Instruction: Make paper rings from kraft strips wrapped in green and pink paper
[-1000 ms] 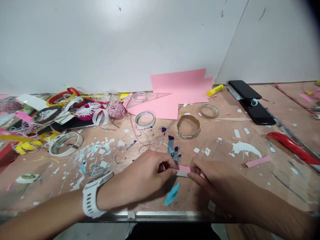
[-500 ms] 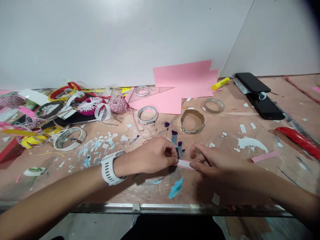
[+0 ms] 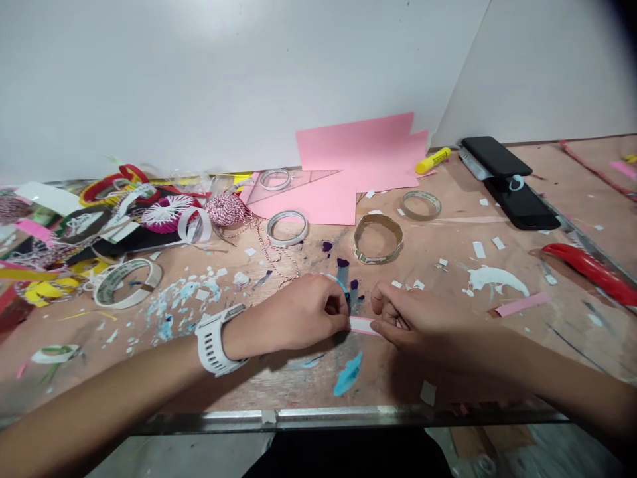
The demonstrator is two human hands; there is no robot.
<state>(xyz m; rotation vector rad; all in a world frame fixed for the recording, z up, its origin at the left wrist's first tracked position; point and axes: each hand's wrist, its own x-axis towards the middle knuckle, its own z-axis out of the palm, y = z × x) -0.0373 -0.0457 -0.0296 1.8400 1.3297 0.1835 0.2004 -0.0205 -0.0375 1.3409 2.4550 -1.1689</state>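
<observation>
A narrow pink paper strip with a white layer on it (image 3: 361, 324) is stretched between my two hands, low over the table near its front edge. At the strip's left end my left hand (image 3: 306, 312), with a white watch on the wrist, pinches it between thumb and fingers. My right hand (image 3: 411, 318) pinches the other end, its fingers curled. The fingertips hide both ends. Just beyond the hands stands a cardboard ring (image 3: 356, 249) with a greenish edge. Another pink strip (image 3: 522, 304) lies to the right of my right hand.
Pink paper sheets (image 3: 326, 206) lie at the back under a clear set square. Tape rolls (image 3: 287, 240) stand nearby. Yarn and craft scraps pile up at left. A yellow glue stick (image 3: 432, 160), phones (image 3: 522, 204) and a red-handled tool (image 3: 590, 272) are at right. Metal edging (image 3: 308, 419) runs along the front.
The camera view has shifted slightly, so the table's things sit a little further left. Both hands keep their pinch on the strip, whose white face shows a little more.
</observation>
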